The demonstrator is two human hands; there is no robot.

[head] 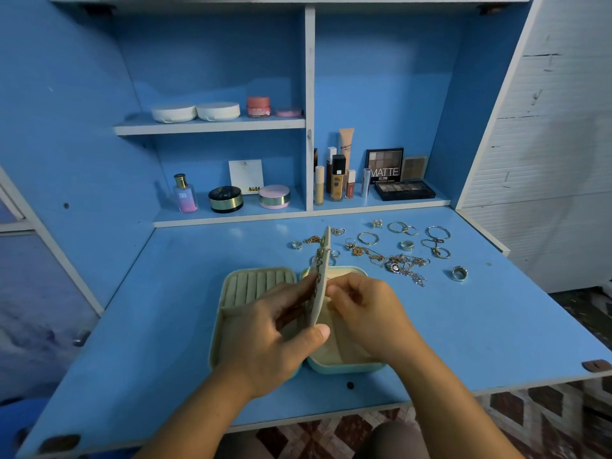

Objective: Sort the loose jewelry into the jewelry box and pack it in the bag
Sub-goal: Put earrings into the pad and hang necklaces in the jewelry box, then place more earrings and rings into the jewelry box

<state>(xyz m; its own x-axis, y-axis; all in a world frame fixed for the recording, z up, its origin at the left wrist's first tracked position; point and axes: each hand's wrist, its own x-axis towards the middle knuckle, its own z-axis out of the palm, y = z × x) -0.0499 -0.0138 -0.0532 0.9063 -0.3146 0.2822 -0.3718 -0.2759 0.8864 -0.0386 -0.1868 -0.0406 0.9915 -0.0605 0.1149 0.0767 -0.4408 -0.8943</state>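
Observation:
A pale green jewelry box lies open on the blue desk, its left half lined with cream ring rolls. My left hand grips the box's upright cream middle flap, thumb on its near edge. My right hand pinches something small against the flap's right face; what it is stays hidden. Gold pieces hang on the flap. Loose jewelry lies behind the box: tangled chains, gold hoops, bangles and silver rings. No bag is in view.
Cosmetics fill the shelves behind: a perfume bottle, round compacts, foundation tubes and eyeshadow palettes. The desk drops off at its front edge onto patterned floor. My knee is below.

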